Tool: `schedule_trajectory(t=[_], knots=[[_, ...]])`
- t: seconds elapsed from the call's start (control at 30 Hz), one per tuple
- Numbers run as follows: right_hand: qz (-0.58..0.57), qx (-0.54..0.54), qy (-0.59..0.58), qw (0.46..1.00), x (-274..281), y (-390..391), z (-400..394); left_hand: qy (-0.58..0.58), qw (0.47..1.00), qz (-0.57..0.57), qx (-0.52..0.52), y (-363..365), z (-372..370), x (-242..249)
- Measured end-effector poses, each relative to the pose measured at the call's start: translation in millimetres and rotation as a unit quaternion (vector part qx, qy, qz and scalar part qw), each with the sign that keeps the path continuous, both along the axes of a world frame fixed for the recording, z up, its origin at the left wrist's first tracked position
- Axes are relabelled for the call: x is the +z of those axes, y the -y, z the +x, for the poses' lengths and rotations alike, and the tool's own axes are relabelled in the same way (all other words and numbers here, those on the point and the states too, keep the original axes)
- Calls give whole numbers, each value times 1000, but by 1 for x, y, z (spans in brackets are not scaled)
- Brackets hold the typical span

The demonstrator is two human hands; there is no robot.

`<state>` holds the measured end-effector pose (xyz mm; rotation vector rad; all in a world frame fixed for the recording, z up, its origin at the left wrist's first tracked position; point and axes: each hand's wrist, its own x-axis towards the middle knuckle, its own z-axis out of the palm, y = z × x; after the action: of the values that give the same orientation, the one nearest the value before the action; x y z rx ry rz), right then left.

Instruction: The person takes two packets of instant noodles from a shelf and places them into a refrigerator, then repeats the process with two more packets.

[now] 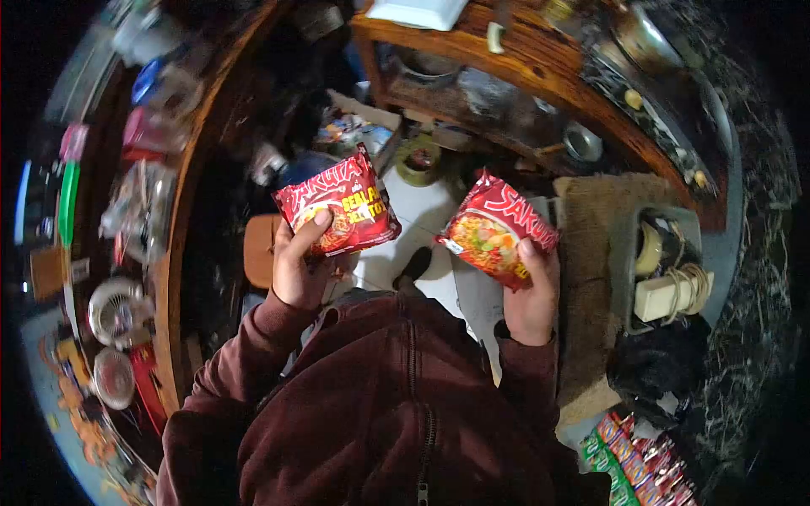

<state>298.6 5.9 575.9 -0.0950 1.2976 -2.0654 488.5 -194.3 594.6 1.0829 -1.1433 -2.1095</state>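
My left hand grips a red packet of instant noodles, with the thumb lying across its printed front. Yellow lettering and a picture of noodles show on that packet. In my right hand is another red instant noodle packet, tilted, its front turned up and marked with a bowl picture and white lettering. The two packets are held apart in front of my chest, above the floor. Fingers behind both packets are mostly hidden.
A wooden shelf with plastic goods runs along the left. Ahead are a wooden table, a cardboard box and a roll of tape. On the right lie a brown mat, a grey tray holding a corded block, and hanging sachets.
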Motion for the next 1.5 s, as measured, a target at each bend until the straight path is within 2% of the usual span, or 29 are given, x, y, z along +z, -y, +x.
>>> schedule_trajectory(t=[0.1, 0.13, 0.17, 0.23, 0.3, 0.37, 0.43, 0.5, 0.53, 0.6, 0.73, 0.77, 0.83, 0.9, 0.93, 1.07, 1.13, 1.17, 1.23, 1.3, 1.37, 1.5], knots=[[-13, -31, 18, 999, -2, -19, -16, -69, 995, 71, -30, -1, -56, -4], [-9, -69, 41, 997, -2, -26, -20, -114, 989, -36, -82, -7, -68, -2], [-8, -98, 40, 994, -1, -32, -25, -77, 985, 95, -118, -1, -84, 0], [-8, -123, 66, 990, 1, -43, -33, -31, 975, 84, -205, 9, -105, -22], [5, -210, 61, 976, 2, -34, -13, -51, 953, 88, -284, 22, -126, -17], [20, -265, 98, 959, 6, -37, -12, -34, 909, 105, -402, 30, -160, -17], [11, -330, 101, 939, 2, -35, -3, -5, 888, 77, -454, 42, -185, -24], [19, -402, 94, 911, 0, -18, 6, 37, 818, 22, -573, 61, -218, -27], [5, -434, 94, 896, 2, -14, 8, 22, 812, 40, -581, 59, -234, -28], [-35, -501, 65, 862, 3, 8, 20, 0, 751, 36, -660, 70, -263, -36], [-41, -649, 48, 758, -3, 69, 30, -29, 600, -1, -799, 87, -321, -28], [-47, -671, 55, 738, -12, 53, 21, -17, 553, -22, -833, 60, -347, -43], [-43, -712, 63, 698, -8, 73, 24, -30, 493, 2, -869, 65, -370, -53], [-29, -739, 68, 669, -6, 89, 35, -53, 477, -2, -877, 58, -378, -57], [-26, -758, 64, 649, -7, 97, 39, -50, 495, 4, -867, 54, -377, -52], [-44, -811, 45, 582, 9, 123, 87, -84, 426, -27, -900, 52, -378, -67], [-46, -836, 35, 546, 16, 135, 106, -43, 494, -47, -867, 55, -374, -73], [-43, -843, 53, 533, 17, 139, 114, -49, 477, -41, -876, 52, -369, -73], [-35, -853, 68, 516, 14, 144, 124, 8, 590, -43, -806, 50, -361, -67], [-45, -856, 59, 511, 12, 147, 135, -5, 578, -33, -815, 52, -366, -86], [-47, -857, 54, 510, 15, 148, 138, 46, 575, 34, -816, 53, -371, -100], [-47, -852, 53, 519, 20, 145, 145, 38, 564, 24, -825, 53, -368, -99]])
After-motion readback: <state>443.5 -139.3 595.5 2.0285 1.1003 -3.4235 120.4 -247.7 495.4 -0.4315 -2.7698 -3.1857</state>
